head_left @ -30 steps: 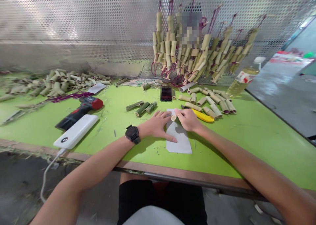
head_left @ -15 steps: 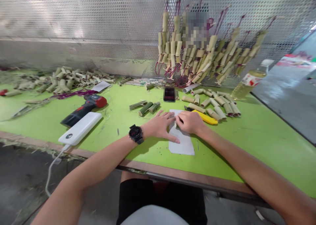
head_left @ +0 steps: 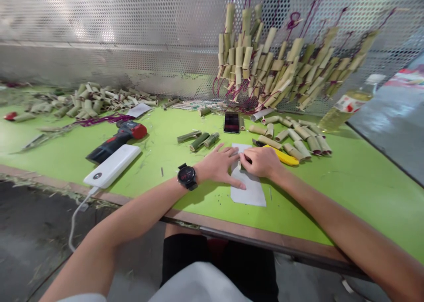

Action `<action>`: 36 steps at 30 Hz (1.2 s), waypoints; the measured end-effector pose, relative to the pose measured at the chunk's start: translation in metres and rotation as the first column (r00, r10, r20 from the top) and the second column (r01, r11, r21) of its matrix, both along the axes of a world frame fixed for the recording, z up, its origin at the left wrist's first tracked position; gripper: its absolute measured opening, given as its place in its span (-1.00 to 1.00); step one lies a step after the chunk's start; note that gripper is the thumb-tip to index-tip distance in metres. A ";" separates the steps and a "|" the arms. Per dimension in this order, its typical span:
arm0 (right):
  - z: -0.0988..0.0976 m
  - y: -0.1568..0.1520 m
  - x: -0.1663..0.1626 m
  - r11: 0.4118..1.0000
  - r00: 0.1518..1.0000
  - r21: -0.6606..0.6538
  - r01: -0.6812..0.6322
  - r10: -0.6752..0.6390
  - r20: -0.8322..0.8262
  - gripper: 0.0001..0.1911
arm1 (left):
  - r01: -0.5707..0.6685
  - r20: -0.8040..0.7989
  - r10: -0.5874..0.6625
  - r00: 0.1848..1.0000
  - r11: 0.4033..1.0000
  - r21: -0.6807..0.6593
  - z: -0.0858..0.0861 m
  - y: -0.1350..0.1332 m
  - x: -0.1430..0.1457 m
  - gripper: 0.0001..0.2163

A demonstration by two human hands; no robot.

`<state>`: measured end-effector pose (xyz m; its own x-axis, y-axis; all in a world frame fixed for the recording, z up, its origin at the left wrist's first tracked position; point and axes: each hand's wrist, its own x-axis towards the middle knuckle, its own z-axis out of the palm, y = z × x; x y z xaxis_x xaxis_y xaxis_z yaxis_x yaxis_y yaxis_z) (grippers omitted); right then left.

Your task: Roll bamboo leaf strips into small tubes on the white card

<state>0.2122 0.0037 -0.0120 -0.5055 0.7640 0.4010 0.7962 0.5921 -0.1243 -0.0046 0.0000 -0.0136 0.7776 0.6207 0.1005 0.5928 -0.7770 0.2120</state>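
A grey sheet of sandpaper point(head_left: 249, 188) lies flat on the green table point(head_left: 347, 183). My left hand point(head_left: 220, 165), a black watch on its wrist, rests on the sheet's left edge with fingers spread flat. My right hand point(head_left: 262, 161) is closed around a short bamboo piece point(head_left: 239, 164), pressing its end onto the sheet; only a small bit of the piece shows between the two hands. A yellow utility knife point(head_left: 281, 156) lies just right of my right hand.
Cut bamboo tubes point(head_left: 298, 138) lie behind the knife, darker green ones point(head_left: 198, 141) to the left, a phone point(head_left: 231, 122) behind. A red drill point(head_left: 115, 138), white power bank point(head_left: 112, 171), bamboo pile point(head_left: 86, 105), hanging bamboo bundles point(head_left: 281, 68) and an oil bottle point(head_left: 347, 107) surround them.
My right hand has turned over the bamboo piece so its pale end no longer shows, and slid slightly on the sheet. The left hand stays flat. The camera shifted.
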 end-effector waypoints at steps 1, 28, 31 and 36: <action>0.000 0.001 0.000 1.000 1.000 0.008 0.029 -0.030 0.009 -0.56 | -0.003 -0.004 0.003 1.000 1.000 -0.001 0.000 0.000 0.000 0.08; 0.001 -0.012 -0.012 0.993 0.993 -0.079 -0.090 0.083 -0.079 -0.61 | 0.001 -0.008 -0.002 1.000 0.999 -0.037 0.004 0.001 0.000 0.04; 0.001 -0.011 -0.012 0.995 0.995 -0.071 -0.066 0.061 -0.075 -0.58 | -0.007 -0.005 0.007 1.000 0.999 -0.036 0.005 0.001 0.000 0.07; 0.001 -0.007 -0.009 0.998 0.996 -0.055 -0.042 0.038 -0.082 -0.57 | -0.015 -0.016 0.014 1.000 0.998 -0.054 0.006 0.000 0.001 0.10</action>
<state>0.2033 -0.0036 -0.0115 -0.5041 0.7663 0.3984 0.7580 0.6136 -0.2212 -0.0038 0.0001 -0.0078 0.7697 0.6361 0.0545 0.6074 -0.7559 0.2444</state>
